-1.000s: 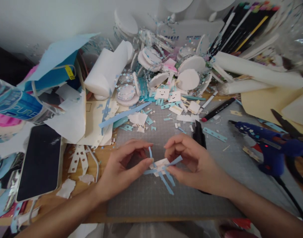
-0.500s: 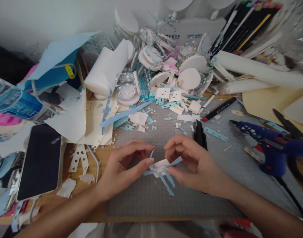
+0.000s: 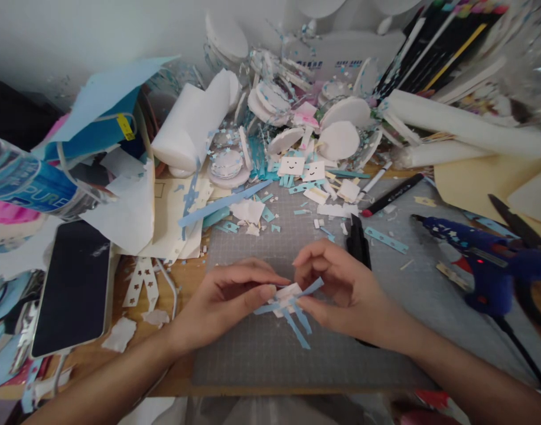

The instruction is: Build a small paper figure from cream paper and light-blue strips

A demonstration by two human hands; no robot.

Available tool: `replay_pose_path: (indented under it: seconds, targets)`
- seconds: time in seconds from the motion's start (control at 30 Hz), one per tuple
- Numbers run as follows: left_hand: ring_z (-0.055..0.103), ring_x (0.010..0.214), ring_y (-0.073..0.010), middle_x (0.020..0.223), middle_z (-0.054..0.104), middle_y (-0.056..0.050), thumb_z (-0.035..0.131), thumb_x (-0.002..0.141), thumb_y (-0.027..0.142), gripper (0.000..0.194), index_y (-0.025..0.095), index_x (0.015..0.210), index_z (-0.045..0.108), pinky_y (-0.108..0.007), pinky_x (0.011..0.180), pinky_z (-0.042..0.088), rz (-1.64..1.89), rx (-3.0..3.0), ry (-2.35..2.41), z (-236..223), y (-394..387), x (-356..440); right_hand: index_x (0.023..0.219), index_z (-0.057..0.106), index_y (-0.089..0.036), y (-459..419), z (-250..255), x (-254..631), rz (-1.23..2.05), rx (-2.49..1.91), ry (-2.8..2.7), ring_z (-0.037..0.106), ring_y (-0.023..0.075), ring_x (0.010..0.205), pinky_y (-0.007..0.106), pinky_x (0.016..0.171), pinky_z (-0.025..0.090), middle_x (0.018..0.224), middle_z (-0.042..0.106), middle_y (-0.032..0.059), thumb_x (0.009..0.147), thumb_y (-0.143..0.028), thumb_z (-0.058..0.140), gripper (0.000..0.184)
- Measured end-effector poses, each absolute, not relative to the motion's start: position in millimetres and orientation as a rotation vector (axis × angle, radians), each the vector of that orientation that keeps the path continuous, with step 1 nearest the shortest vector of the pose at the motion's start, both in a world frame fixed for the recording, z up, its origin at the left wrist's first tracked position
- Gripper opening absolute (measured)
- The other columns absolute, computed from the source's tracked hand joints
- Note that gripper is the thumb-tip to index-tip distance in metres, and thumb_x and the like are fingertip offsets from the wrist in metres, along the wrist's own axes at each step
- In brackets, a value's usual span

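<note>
Between my two hands, just above the grey cutting mat [image 3: 253,360], is a small white paper figure [image 3: 290,290] with several light blue paper strips sticking out like limbs. My left hand [image 3: 235,295] pinches it at its left side, the index finger laid along the top edge and the thumb below. At its right side my right hand [image 3: 341,292] grips it between thumb and curled fingers, near the upper right strip. The fingertips partly cover the figure. Behind lie two white paper squares with drawn smiling faces [image 3: 292,166].
A blue glue gun [image 3: 483,254] with a red light and black scissors [image 3: 514,218] lie at the right. A black cutter [image 3: 358,245] sits by my right hand. At the left are a phone [image 3: 73,289] and a water bottle [image 3: 35,183]. Paper scraps and white foam discs crowd the back.
My left index finger has come down and stretched right across the figure's top edge, pressing down the strip that stood up there. My right hand has hardly moved.
</note>
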State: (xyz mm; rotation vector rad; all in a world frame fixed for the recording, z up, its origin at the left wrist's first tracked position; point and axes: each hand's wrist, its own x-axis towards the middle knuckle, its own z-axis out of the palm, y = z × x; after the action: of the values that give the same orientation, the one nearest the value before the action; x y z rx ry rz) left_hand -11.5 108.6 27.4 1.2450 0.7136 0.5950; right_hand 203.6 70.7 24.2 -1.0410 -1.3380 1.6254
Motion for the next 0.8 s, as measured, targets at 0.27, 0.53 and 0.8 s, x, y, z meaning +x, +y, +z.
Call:
replay_pose_path:
  seconds: [0.27, 0.53, 0.8]
  targets:
    - [0.060, 0.089, -0.0124, 0.096, 0.067, -0.003, 0.063, 0.091, 0.022, 0.020, 0.028, 0.104, 0.077, -0.020, 0.079, 0.047, 0.596, 1.222, 0.682, 26.2, 108.7, -11.3, 0.107, 0.049, -0.028, 70.6, 24.3, 203.8, 1.665, -1.024, -1.319, 0.057, 0.0051, 0.081, 0.015, 0.072, 0.046, 0.087, 0.057, -0.0065, 0.081, -0.006, 0.064, 0.038]
    - [0.060, 0.090, -0.0128, 0.095, 0.065, -0.003, 0.064, 0.089, 0.022, 0.023, 0.031, 0.108, 0.075, -0.021, 0.079, 0.048, 0.664, 1.377, 0.681, 25.4, 107.3, -11.2, 0.106, 0.050, -0.028, 70.8, 21.6, 203.8, 1.674, -1.052, -1.297, 0.059, 0.0064, 0.083, 0.018, 0.073, 0.046, 0.090, 0.060, -0.0053, 0.083, -0.012, 0.067, 0.033]
    - [0.063, 0.096, -0.0143, 0.103, 0.067, -0.005, 0.063, 0.090, 0.014, 0.034, 0.032, 0.118, 0.069, -0.025, 0.084, 0.049, 0.738, 1.669, 0.716, 21.1, 103.6, -13.1, 0.105, 0.050, -0.027, 71.0, 22.2, 201.9, 1.657, -1.070, -1.297, 0.059, 0.0069, 0.083, 0.019, 0.076, 0.048, 0.091, 0.060, -0.0046, 0.084, -0.014, 0.067, 0.031]
